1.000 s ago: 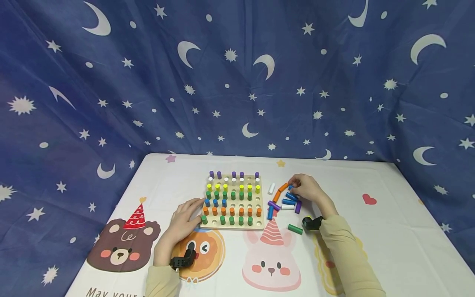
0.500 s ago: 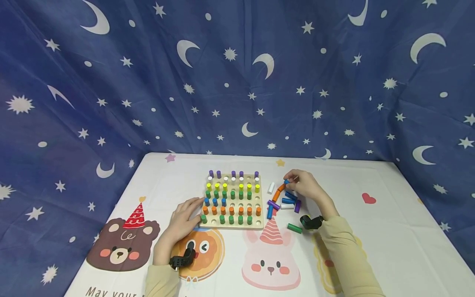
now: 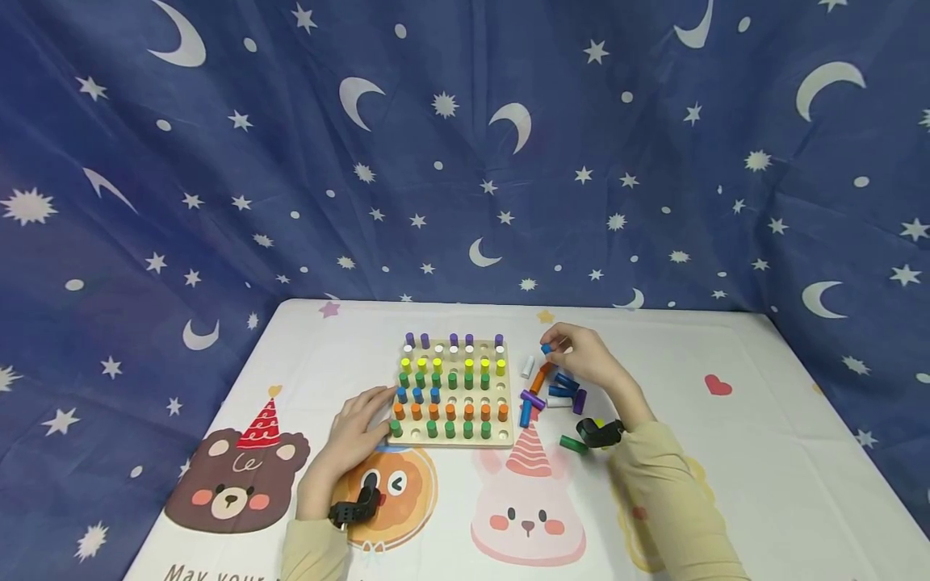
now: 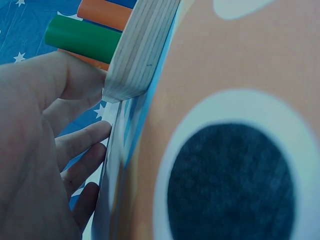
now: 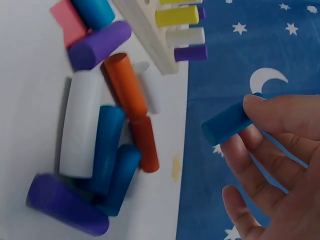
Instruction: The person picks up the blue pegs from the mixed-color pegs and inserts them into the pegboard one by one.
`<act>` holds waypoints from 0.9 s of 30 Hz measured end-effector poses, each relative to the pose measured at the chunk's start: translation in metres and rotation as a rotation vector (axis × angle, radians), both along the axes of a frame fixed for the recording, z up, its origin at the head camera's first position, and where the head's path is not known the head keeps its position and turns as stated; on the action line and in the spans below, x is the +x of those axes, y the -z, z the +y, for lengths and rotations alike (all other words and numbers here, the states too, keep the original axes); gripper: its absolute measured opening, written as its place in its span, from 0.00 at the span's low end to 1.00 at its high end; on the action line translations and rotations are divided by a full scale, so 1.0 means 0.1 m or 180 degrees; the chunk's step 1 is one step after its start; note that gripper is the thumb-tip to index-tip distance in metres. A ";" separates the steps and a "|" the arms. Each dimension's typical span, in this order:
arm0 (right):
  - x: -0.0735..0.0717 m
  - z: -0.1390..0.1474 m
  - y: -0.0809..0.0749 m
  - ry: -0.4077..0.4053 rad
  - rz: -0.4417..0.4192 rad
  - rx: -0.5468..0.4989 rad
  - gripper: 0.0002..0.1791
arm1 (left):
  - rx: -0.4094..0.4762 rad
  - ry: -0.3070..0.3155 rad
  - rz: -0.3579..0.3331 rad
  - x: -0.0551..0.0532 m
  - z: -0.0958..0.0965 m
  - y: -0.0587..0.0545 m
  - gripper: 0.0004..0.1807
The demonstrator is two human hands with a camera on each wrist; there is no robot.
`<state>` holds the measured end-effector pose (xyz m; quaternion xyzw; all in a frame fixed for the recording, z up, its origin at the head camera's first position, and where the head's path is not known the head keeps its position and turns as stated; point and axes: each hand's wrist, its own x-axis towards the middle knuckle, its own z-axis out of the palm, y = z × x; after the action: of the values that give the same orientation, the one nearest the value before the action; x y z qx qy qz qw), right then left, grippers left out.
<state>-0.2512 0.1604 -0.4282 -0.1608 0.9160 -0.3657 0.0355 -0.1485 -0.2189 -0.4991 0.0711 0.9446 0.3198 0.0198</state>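
Observation:
A wooden pegboard (image 3: 454, 443) stands on the table with coloured pegs upright in rows: purple, white, yellow, green, blue, orange and green, with some bare holes. My left hand (image 3: 356, 424) lies at its left side. In the left wrist view, the thumb touches the board's corner beside a green peg (image 4: 82, 38), and the other fingers are loosely spread. Right of the board, my right hand (image 3: 590, 355) pinches a blue peg (image 5: 227, 122) between thumb and fingers, raised above the loose pegs and tilted in the right wrist view.
Loose pegs lie right of the board: orange (image 5: 125, 85), white (image 5: 80, 125), purple (image 3: 579, 401), several blue ones and, nearer the front, a green peg (image 3: 573, 444). A white cloth with cartoon prints (image 3: 529, 516) covers the table. A blue starry curtain (image 3: 465, 202) hangs behind.
My right hand has lifted the blue peg from the loose pile and moved left and slightly away from me, towards the board. My left hand has stayed at the board's side.

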 end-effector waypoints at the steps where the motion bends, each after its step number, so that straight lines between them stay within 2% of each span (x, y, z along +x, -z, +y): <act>1: 0.01 -0.02 -0.01 -0.0012 0.0001 -0.0002 0.11 | -0.0002 -0.0001 0.0001 0.00 0.00 0.00 0.29; 14: 0.15 -0.24 -0.16 -0.0144 0.0036 -0.0088 0.11 | 0.0029 0.0004 -0.0002 0.01 0.00 -0.05 0.29; 27: 0.25 -0.46 -0.19 -0.0302 0.0036 -0.0160 0.10 | 0.0047 -0.0005 -0.0043 0.01 0.02 -0.03 0.29</act>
<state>-0.2265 0.1148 -0.4096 -0.2070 0.8981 -0.3856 0.0435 -0.1475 -0.2170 -0.4962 0.0683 0.9421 0.3272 0.0254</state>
